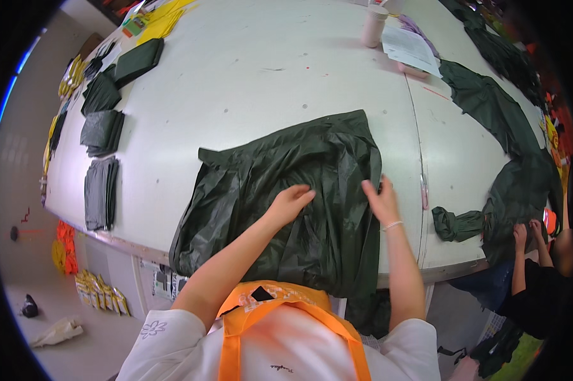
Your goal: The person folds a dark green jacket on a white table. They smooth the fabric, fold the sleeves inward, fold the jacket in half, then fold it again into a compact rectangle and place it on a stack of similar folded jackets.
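Head view: both hands (291, 202) (381, 200) flat on green garment (280, 190).

Under your left hand (291, 202) and right hand (381, 200) lies a dark green, glossy, crinkled plastic sheet garment (280, 209), one unbroken colour with no pattern. Around your right wrist sits a thin white bead bracelet (392, 225). The off-white worktable (248, 82) beneath your palms carries small grey and red specks. Far out beyond your left hand, the folded dark green plastic stacks (101, 190) match what you press. Beyond your right hand, the long dark green plastic strip (489, 108) is the same shade. Nearest you, your white shirt (286, 349) has bright orange straps (235, 336).
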### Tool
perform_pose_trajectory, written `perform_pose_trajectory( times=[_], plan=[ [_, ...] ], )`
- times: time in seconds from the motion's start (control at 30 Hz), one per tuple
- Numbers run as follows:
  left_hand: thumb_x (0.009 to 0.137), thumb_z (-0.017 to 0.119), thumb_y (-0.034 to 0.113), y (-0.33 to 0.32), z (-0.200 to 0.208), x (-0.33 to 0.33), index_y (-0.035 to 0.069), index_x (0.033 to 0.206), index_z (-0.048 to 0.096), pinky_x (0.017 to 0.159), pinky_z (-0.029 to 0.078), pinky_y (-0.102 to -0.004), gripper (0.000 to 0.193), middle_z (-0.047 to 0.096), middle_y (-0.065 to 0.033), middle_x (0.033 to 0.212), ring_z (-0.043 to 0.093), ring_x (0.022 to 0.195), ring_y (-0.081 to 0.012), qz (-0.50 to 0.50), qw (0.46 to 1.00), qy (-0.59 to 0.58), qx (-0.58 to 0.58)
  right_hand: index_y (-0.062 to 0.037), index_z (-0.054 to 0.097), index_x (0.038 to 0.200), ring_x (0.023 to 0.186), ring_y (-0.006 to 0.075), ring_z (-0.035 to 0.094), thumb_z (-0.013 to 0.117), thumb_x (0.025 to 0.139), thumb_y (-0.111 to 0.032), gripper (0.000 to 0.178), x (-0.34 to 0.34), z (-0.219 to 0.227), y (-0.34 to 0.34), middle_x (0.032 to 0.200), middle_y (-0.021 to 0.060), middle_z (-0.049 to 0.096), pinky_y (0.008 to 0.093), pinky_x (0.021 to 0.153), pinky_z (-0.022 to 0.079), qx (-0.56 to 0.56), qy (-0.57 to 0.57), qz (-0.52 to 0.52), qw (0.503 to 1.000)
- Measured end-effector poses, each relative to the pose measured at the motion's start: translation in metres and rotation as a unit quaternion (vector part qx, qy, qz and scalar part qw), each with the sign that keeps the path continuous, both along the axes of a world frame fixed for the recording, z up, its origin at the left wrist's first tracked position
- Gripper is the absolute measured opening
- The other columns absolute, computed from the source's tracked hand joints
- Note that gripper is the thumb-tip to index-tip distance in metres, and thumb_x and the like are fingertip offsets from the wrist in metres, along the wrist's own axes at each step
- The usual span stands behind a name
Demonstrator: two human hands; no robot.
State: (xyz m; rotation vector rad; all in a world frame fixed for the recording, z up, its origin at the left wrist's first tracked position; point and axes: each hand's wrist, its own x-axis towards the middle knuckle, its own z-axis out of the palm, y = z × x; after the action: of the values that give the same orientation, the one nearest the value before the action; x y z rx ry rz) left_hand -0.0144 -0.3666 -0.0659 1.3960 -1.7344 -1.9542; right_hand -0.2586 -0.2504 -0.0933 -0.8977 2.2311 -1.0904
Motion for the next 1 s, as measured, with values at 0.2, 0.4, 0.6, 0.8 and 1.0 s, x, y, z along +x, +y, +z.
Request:
perform_pose_trajectory(
  times=[0.2, 0.4, 0.6, 0.8, 1.0],
  plan=[
    [0.089, 0.061, 0.031, 0.004, 0.024, -0.01, -0.005, 0.126, 0.05, 0.087, 0.045, -0.0272, 0.053, 0.062, -0.0121, 0.113, 0.058, 0.102, -0.0179, 0.124, 0.966, 0.163, 0.155, 0.0065, 0.046, 0.127, 0.107, 0.0287, 0.06, 0.06, 0.085, -0.011, 0.047, 0.121, 0.071, 0.006, 0.115, 0.0216, 0.061, 0.0328, 0.094, 0.043, -0.154, -0.12, 0.274, 0.942],
    [0.095, 0.053, 0.021, 0.09, 0.128, 0.068, 0.001, 0.107, 0.061, 0.077, 0.046, -0.0242, 0.024, 0.064, -0.001, 0.093, 0.055, 0.087, -0.0071, 0.011, 0.957, 0.26, 0.128, -0.0006, 0.04, 0.137, 0.114, 0.0197, 0.051, 0.049, 0.095, -0.029, 0.051, 0.082, 0.036, 0.083, 0.132, 0.015, 0.049, 0.0329, 0.096, 0.042, -0.103, -0.595, 0.207, 0.77],
    [0.098, 0.049, 0.023, 0.188, 0.186, 0.108, -0.007, 0.105, 0.056, 0.075, 0.045, -0.024, 0.031, 0.063, -0.0039, 0.09, 0.053, 0.084, -0.0059, -0.392, 0.831, 0.331, 0.214, -0.0097, 0.039, 0.14, 0.137, 0.0295, 0.029, 0.057, 0.087, -0.014, 0.056, 0.165, 0.065, 0.091, 0.151, 0.0133, 0.026, 0.0385, 0.113, 0.021, -0.235, 0.016, 0.34, 0.91],
    [0.096, 0.053, 0.02, 0.234, 0.176, 0.178, -0.004, 0.106, 0.056, 0.078, 0.044, -0.0239, 0.026, 0.061, -0.0021, 0.092, 0.05, 0.087, -0.0063, -0.414, 0.741, 0.382, 0.365, -0.0065, 0.066, 0.106, 0.134, 0.0283, 0.037, 0.055, 0.084, -0.006, 0.025, 0.238, 0.044, 0.204, 0.137, 0.0131, 0.049, 0.0373, 0.109, 0.029, -0.128, -0.082, 0.368, 0.917],
    [0.071, 0.079, 0.016, 0.264, 0.143, 0.254, 0.002, 0.114, 0.045, 0.082, 0.045, -0.0278, 0.057, 0.059, -0.008, 0.102, 0.056, 0.096, -0.0155, -0.401, 0.824, 0.309, 0.254, -0.0029, 0.05, 0.094, 0.075, 0.0121, 0.053, 0.051, 0.088, -0.001, 0.007, 0.23, 0.141, 0.406, 0.08, 0.002, 0.056, 0.0248, 0.07, 0.044, 0.032, 0.109, -0.073, 0.991]
  ],
)
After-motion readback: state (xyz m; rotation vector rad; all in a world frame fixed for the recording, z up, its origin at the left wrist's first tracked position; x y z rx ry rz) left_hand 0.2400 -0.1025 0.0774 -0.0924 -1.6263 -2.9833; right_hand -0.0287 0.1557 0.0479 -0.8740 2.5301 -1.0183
